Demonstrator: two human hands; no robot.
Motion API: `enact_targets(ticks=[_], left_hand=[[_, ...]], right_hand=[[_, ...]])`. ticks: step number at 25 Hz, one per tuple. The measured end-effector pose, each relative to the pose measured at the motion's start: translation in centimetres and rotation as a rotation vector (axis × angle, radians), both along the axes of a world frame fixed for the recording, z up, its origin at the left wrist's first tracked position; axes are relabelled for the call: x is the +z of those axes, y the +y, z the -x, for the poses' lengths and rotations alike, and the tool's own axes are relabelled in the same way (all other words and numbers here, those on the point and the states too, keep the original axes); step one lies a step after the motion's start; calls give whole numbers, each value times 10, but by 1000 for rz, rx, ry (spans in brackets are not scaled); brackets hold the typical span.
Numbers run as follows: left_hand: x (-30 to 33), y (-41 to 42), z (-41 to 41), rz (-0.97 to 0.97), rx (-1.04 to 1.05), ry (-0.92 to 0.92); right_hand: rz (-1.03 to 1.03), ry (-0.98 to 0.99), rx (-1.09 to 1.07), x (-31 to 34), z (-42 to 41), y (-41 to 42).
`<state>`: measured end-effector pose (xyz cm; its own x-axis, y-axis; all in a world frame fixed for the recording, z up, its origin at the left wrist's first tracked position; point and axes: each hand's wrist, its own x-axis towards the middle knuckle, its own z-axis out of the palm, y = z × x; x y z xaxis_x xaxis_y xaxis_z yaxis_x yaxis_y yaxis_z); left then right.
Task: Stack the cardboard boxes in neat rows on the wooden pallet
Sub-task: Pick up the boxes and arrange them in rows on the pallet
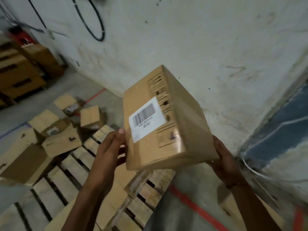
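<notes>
I hold a brown cardboard box (168, 120) with a white barcode label in the air above the wooden pallet (70, 177). My left hand (110, 147) grips its left near edge, thumb on the labelled face. My right hand (225, 160) holds the right underside, its fingers hidden behind the box. Flat boxes (115, 200) lie on the pallet beneath my left forearm. Several loose boxes (61, 140) sit jumbled at the pallet's far left end.
A stained white wall (200, 39) rises right behind the held box, with black cables hanging on it. More boxes (20, 72) are stacked at the far left. Red floor tape (196, 207) runs along the pallet's right side. Blue sheeting (283, 134) lies at the right.
</notes>
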<state>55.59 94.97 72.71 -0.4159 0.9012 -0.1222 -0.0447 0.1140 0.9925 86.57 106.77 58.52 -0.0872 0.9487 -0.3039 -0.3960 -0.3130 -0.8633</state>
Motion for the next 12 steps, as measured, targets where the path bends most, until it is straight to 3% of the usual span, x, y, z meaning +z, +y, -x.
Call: enact_targets(ticks=[5, 8, 12], left_hand=[[-16, -8, 51, 158, 71, -10], [-7, -14, 76, 76, 236, -140], [7, -38, 140, -51, 177, -242]], right_hand=[[-225, -137, 23, 59, 46, -3], [-300, -205, 12, 77, 82, -31], [-344, -223, -9, 111, 114, -68]])
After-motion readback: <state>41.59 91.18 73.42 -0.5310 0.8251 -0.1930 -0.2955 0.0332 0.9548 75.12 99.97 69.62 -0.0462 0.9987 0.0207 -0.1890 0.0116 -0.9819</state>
